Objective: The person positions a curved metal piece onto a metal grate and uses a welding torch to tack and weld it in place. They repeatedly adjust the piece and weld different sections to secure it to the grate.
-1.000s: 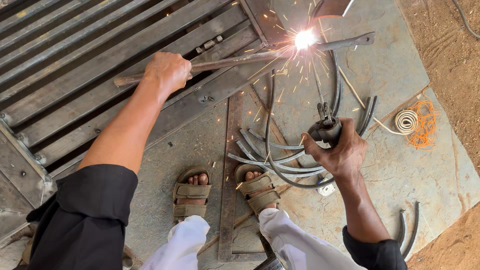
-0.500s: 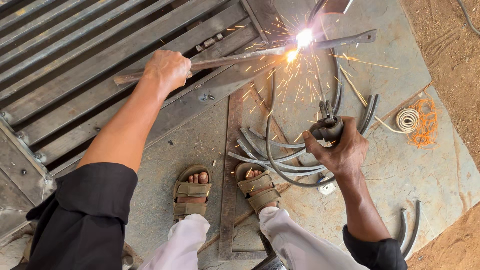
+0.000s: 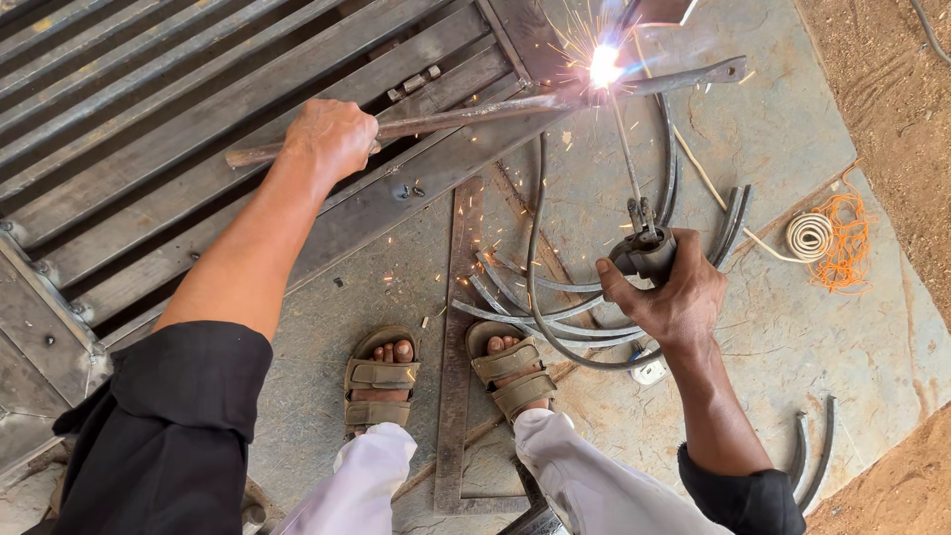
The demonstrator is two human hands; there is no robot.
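The left hand (image 3: 332,137) is closed around a long rusty rod (image 3: 446,121) that lies across the lower edge of a barred metal gate (image 3: 149,119), the fist gripping it near its left end, with a short stub sticking out past the knuckles. The rod runs rightward off the gate to a bright welding spark (image 3: 604,65), where it meets a flat dark bar (image 3: 693,75) continuing to the right. The right hand (image 3: 672,297) is clenched around a dark welding holder (image 3: 646,250), well below the spark; a thin electrode (image 3: 624,149) rises from the holder and its tip ends at the spark. A black cable (image 3: 535,258) loops down from beside the spark, past the holder and under the right hand. Small sparks scatter over the grey metal sheet (image 3: 773,327) below the spark. Just left of the right hand lies a cluster of curved metal strips (image 3: 515,297), and beneath them stand two feet in brown sandals (image 3: 381,381). A flat steel square (image 3: 458,347) lies between the feet, running up toward the gate. Right of the holder rest a small white wire coil (image 3: 810,236) and a tangle of orange cord (image 3: 842,238), at the sheet's edge by bare dirt (image 3: 892,89).
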